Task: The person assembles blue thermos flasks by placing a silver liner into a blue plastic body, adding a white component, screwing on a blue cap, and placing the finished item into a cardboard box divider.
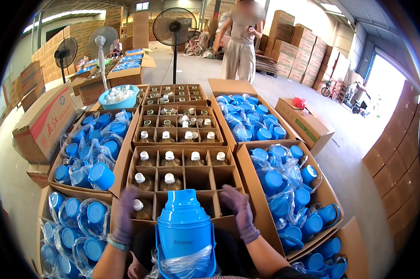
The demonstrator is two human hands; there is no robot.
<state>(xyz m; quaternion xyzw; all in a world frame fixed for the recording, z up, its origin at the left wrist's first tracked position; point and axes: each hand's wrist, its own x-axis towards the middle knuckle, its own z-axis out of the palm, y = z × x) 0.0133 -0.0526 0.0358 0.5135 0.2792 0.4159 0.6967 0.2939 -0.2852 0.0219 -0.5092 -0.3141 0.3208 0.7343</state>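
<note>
A blue thermos flask (pixel 184 232) stands upright in front of my body, its handle hanging down and clear plastic film bunched round its lower half. My left hand (pixel 125 211), in a purple glove, is raised to its left with the fingers stretched upward and somewhat blurred. On the other side my right hand (pixel 239 211), gloved alike, has its fingers apart and holds nothing. Neither hand touches the flask. Just beyond it is a divided cardboard box (pixel 203 179) with brownish bottle-shaped liners (pixel 169 180) under white caps in several cells; other cells hold none.
Cartons of blue flask casings in film flank me on the left (pixel 75 230) and right (pixel 284 197). Farther off are more divided boxes (pixel 172 122), a blue basin (pixel 119 97) of white caps, and standing fans (pixel 174 28). A person (pixel 240 46) stands beyond, near stacked cartons (pixel 293 49).
</note>
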